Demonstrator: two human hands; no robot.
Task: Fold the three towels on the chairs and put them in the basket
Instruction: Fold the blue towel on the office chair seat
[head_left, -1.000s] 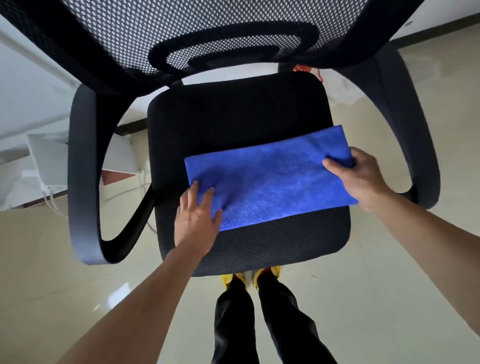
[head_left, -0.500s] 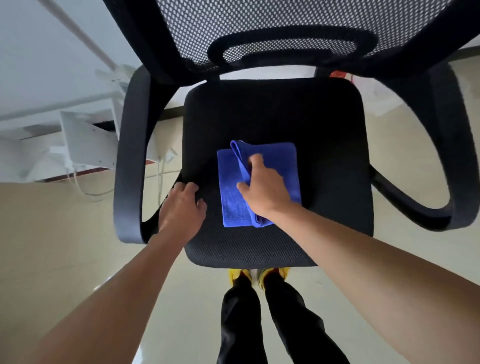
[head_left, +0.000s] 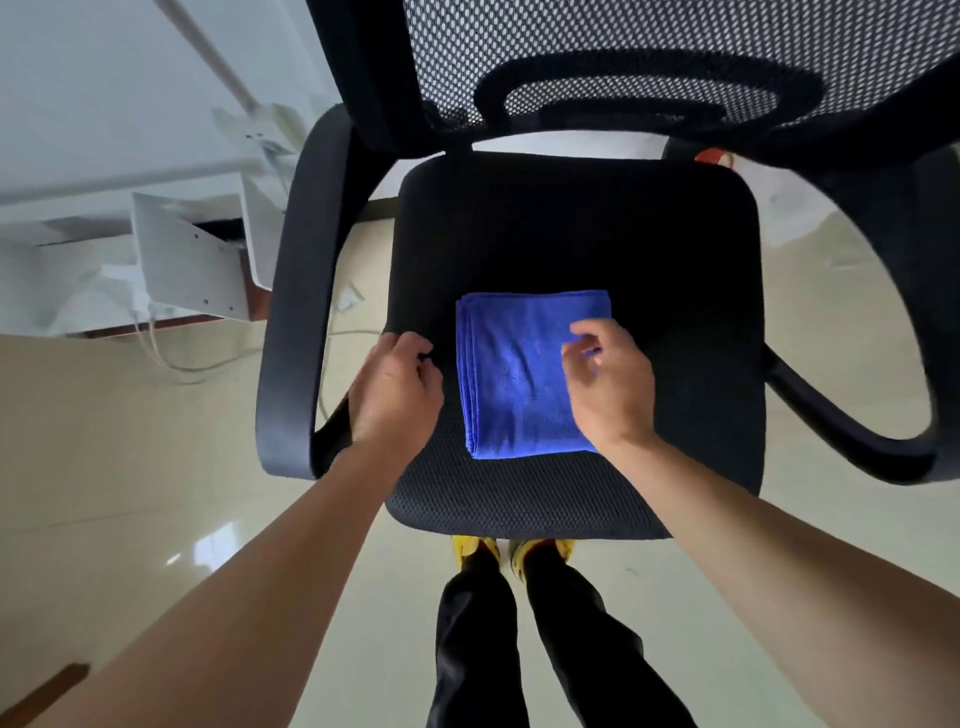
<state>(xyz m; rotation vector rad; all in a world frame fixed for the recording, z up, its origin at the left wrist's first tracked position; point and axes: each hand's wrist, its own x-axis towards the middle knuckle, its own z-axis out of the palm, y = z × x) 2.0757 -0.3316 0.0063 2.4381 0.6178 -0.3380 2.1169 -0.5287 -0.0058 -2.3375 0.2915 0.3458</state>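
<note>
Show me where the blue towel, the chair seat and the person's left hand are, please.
blue towel (head_left: 514, 384), head view, on the middle of its folded top layer.
chair seat (head_left: 571, 228), head view, on the bare black cushion behind the towel.
left hand (head_left: 395, 395), head view, on the back of the hand.

It looks like an office: a mesh-backed office chair (head_left: 571, 234) stands on a glossy pale floor (head_left: 130, 457), near white furniture (head_left: 182, 260) with trailing cables (head_left: 156, 348).

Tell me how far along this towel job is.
Done: one blue towel lies folded in a rectangle on the chair seat. In hand: the right hand sits over its right edge; the left hand is beside it, holding nothing. Left: putting it into the basket, which, like any other towels, is out of view.
</note>
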